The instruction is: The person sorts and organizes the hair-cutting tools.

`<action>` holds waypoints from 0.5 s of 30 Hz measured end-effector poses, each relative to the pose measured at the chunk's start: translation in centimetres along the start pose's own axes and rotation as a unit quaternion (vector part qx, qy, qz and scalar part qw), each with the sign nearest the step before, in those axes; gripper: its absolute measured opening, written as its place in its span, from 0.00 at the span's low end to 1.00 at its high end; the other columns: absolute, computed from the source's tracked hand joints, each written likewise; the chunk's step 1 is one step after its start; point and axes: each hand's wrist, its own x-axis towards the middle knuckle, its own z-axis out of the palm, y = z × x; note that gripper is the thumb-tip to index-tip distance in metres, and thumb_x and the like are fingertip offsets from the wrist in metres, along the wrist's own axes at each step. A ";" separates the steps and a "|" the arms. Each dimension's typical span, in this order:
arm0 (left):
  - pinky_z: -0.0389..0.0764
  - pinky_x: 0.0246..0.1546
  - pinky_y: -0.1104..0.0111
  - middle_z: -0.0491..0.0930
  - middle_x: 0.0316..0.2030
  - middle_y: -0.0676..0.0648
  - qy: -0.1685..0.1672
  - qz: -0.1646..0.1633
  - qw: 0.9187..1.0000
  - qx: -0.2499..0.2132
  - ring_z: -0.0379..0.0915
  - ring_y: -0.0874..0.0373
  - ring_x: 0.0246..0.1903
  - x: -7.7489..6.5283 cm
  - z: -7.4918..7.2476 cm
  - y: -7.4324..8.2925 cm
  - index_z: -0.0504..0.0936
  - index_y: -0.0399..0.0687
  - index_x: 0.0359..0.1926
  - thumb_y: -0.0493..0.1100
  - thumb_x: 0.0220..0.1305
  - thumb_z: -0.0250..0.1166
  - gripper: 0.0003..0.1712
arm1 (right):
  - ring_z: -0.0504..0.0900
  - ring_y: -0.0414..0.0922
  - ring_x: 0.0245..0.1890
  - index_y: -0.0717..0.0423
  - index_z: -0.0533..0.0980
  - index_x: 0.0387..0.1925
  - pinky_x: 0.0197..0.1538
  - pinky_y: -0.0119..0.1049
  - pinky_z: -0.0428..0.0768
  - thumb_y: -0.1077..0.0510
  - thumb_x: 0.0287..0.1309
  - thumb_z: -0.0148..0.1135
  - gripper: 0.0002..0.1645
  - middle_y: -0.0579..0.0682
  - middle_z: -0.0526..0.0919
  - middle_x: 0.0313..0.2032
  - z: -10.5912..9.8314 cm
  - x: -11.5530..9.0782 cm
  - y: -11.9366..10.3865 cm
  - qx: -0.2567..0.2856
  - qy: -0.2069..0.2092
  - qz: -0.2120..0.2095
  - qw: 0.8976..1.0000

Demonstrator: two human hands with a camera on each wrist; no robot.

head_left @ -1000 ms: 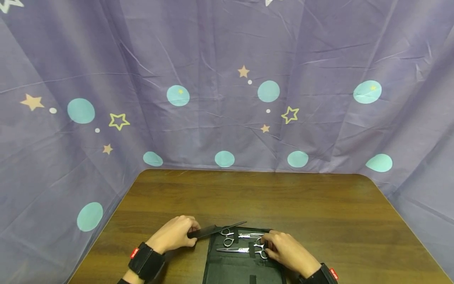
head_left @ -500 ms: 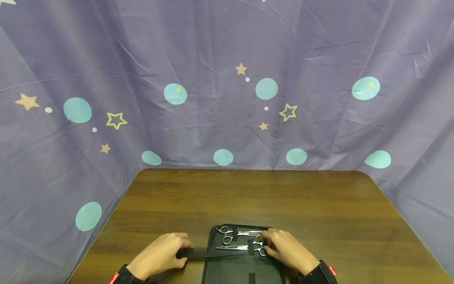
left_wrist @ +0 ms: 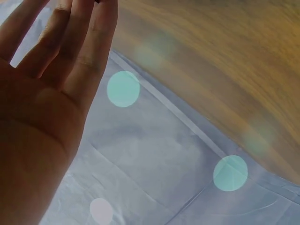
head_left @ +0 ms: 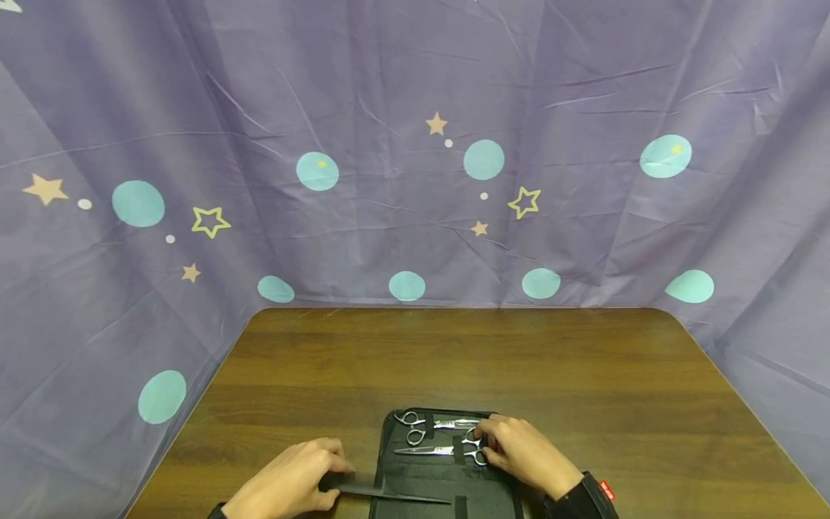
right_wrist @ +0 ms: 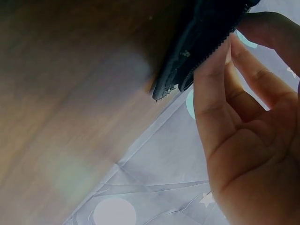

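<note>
My left hand point(head_left: 292, 476) pinches a black tail comb point(head_left: 389, 494) between thumb and fingers. The comb's thin tail points right over the lower part of an opened black zip case point(head_left: 421, 476). With its thumb and fingertips, my right hand point(head_left: 527, 455) holds the case's right edge; the zipper teeth point(right_wrist: 206, 56) show beside its fingers in the right wrist view. Two silver scissors lie in the case under elastic loops: an upper pair point(head_left: 447, 424) and a lower pair point(head_left: 424, 451) whose finger rings sit beside my right fingertips. In the left wrist view the comb is almost wholly hidden.
The case lies on a brown wooden table point(head_left: 467, 360) at its near side. Another elastic loop point(head_left: 461, 507) shows lower in the case. A purple curtain point(head_left: 363, 238) with stars and dots hangs behind and beside the table.
My left hand has drawn the comb toward me, from over the case's upper left corner to its lower part, below the scissors. The right hand stays at the case's edge.
</note>
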 end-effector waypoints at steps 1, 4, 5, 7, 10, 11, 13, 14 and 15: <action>0.67 0.28 0.77 0.70 0.32 0.64 0.005 0.006 1.000 0.002 0.63 0.73 0.29 0.0 0.0 0.1 0.83 0.56 0.41 0.42 0.45 0.65 0.18 | 0.65 0.29 0.25 0.52 0.77 0.36 0.28 0.26 0.68 0.58 0.51 0.61 0.09 0.36 0.69 0.25 0.0 0.0 0.0 0.001 0.000 0.000 1.000; 0.66 0.28 0.78 0.69 0.32 0.64 0.017 0.022 1.000 0.012 0.62 0.73 0.30 0.0 -0.1 0.5 0.83 0.58 0.40 0.41 0.42 0.66 0.18 | 0.65 0.29 0.25 0.52 0.77 0.36 0.28 0.27 0.68 0.58 0.51 0.61 0.09 0.35 0.69 0.25 0.0 0.0 0.1 0.000 0.002 0.000 1.000; 0.65 0.28 0.78 0.69 0.32 0.65 0.020 0.026 0.999 0.016 0.62 0.73 0.30 0.1 0.0 0.6 0.83 0.58 0.40 0.41 0.41 0.66 0.19 | 0.65 0.29 0.25 0.52 0.77 0.36 0.28 0.27 0.68 0.58 0.51 0.61 0.09 0.35 0.68 0.25 0.1 0.0 0.1 -0.001 0.002 -0.001 1.000; 0.65 0.28 0.79 0.68 0.31 0.65 0.025 0.031 0.999 0.023 0.61 0.74 0.30 0.1 0.0 0.9 0.83 0.58 0.39 0.40 0.40 0.65 0.19 | 0.65 0.29 0.25 0.51 0.77 0.36 0.28 0.26 0.68 0.58 0.51 0.61 0.08 0.35 0.68 0.25 0.1 0.0 0.2 -0.002 0.003 -0.001 1.000; 0.64 0.28 0.79 0.67 0.30 0.65 0.025 0.036 0.999 0.027 0.59 0.74 0.29 0.2 0.0 1.1 0.84 0.57 0.38 0.39 0.39 0.64 0.19 | 0.65 0.29 0.25 0.51 0.77 0.36 0.28 0.26 0.67 0.58 0.50 0.61 0.08 0.35 0.68 0.25 0.3 0.0 0.2 -0.002 0.005 -0.002 1.000; 0.63 0.28 0.79 0.67 0.30 0.65 0.028 0.039 0.998 0.030 0.59 0.74 0.29 0.2 0.0 1.1 0.84 0.57 0.38 0.39 0.39 0.64 0.19 | 0.65 0.29 0.24 0.51 0.77 0.36 0.28 0.26 0.67 0.58 0.51 0.61 0.09 0.35 0.68 0.25 0.3 0.0 0.2 -0.002 0.004 -0.001 1.000; 0.63 0.28 0.80 0.67 0.30 0.65 0.029 0.043 0.998 0.028 0.59 0.74 0.29 0.2 -0.1 1.1 0.84 0.56 0.39 0.39 0.39 0.64 0.20 | 0.65 0.29 0.24 0.51 0.76 0.36 0.28 0.26 0.67 0.58 0.50 0.61 0.09 0.35 0.68 0.25 0.3 0.0 0.2 -0.001 0.005 -0.001 1.000; 0.63 0.29 0.80 0.67 0.30 0.65 0.030 0.044 0.998 0.026 0.59 0.74 0.30 0.1 -0.2 1.1 0.84 0.56 0.40 0.40 0.40 0.64 0.20 | 0.65 0.29 0.24 0.51 0.76 0.36 0.28 0.26 0.67 0.58 0.50 0.61 0.09 0.35 0.68 0.25 0.3 0.0 0.2 -0.002 0.005 -0.001 1.000; 0.63 0.29 0.80 0.68 0.31 0.65 0.030 0.046 0.998 0.022 0.59 0.74 0.30 0.0 -0.3 1.1 0.84 0.55 0.41 0.40 0.41 0.65 0.20 | 0.65 0.29 0.24 0.51 0.76 0.36 0.28 0.26 0.67 0.58 0.50 0.61 0.09 0.35 0.68 0.25 0.3 0.0 0.2 -0.002 0.005 -0.001 1.000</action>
